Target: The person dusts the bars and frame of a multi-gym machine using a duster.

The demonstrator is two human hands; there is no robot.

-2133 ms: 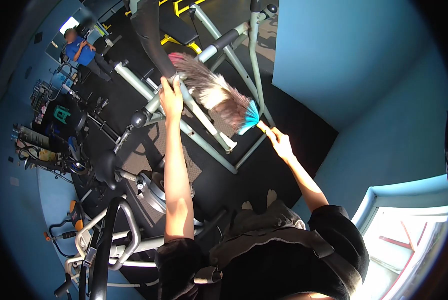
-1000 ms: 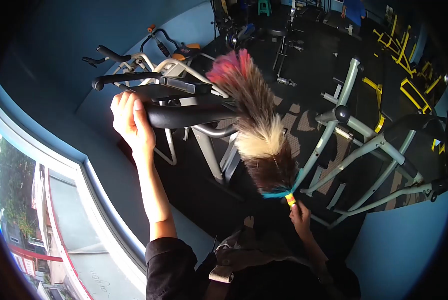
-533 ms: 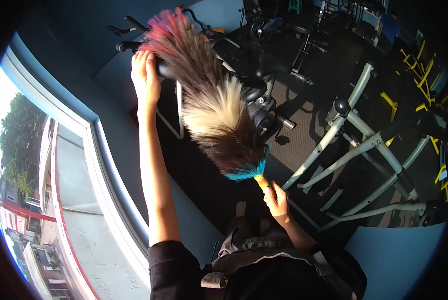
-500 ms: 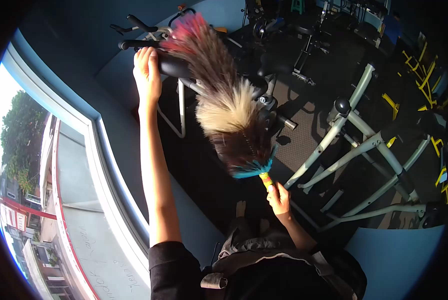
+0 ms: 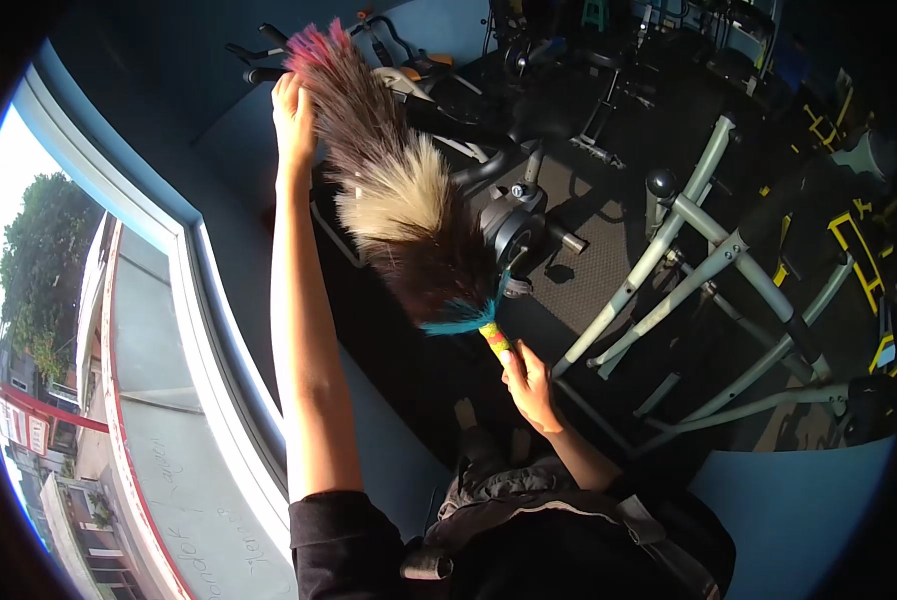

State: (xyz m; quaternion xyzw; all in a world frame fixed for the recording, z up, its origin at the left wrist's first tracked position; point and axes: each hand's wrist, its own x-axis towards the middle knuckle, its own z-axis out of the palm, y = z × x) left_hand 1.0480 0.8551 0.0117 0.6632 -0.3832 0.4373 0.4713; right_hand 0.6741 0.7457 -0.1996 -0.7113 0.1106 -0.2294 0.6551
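My right hand [image 5: 531, 385] is closed around the thin handle of the feather duster [image 5: 394, 200]. It looks light, soft and floppy. Its pink tip is right by my left hand [image 5: 295, 118], which grips the bike's black handlebar [image 5: 261, 74].

Hard daylight came in through the window [image 5: 119, 330] at the left, blown out to white. The gym floor [image 5: 609, 270] lay dim with sharp shadows. Fisheye bending curved the edges; the corners were black.
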